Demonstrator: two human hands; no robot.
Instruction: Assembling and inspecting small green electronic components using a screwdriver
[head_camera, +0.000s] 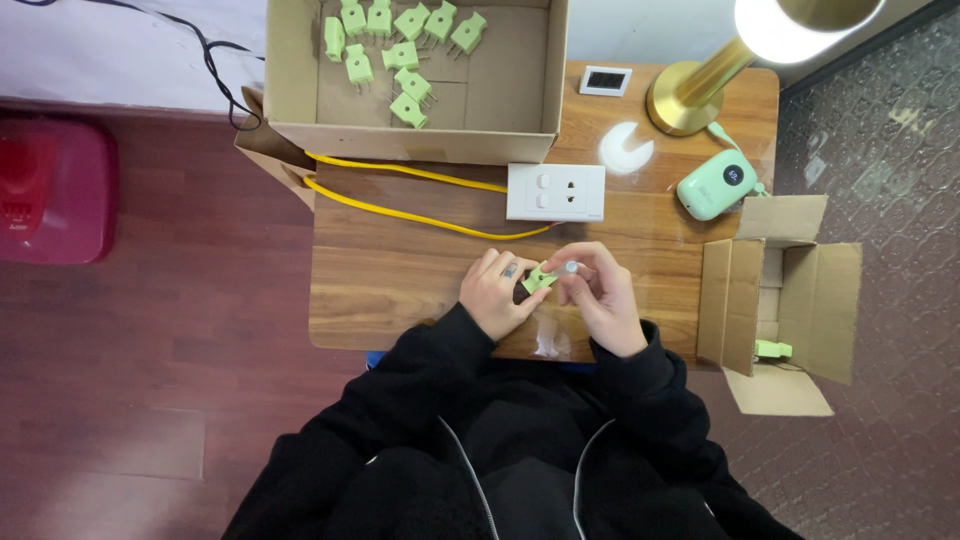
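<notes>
Here, a small green plug (539, 279) sits between both hands, just in front of the white socket block (556, 192) and above the wooden table (400, 280). Left hand (497, 295): fingers curled, pinching the plug's lower end. Right hand (600, 295): fingers bent round the plug's upper end, fingertips also on a small white piece (570, 267) touching the plug; what that piece is, cannot tell. Black sleeves run back from both wrists.

A yellow cable (420, 215) loops out from the socket block's left side toward the near wall of a large open cardboard box (290, 90), which stands behind and left of the block. Inside it, about ten more green plugs (400, 50) lie scattered. Right of the block: a white crescent-shaped object (625, 148), a brass lamp base (685, 100), a mint-green device (716, 184) with a dark round display. Behind the block, a small white framed panel (605, 80). Further right, off the table edge, a smaller cardboard box (780, 300) stands with flaps open, one green plug (772, 349) inside. Far left of the block, on the floor, a red object (55, 190).
</notes>
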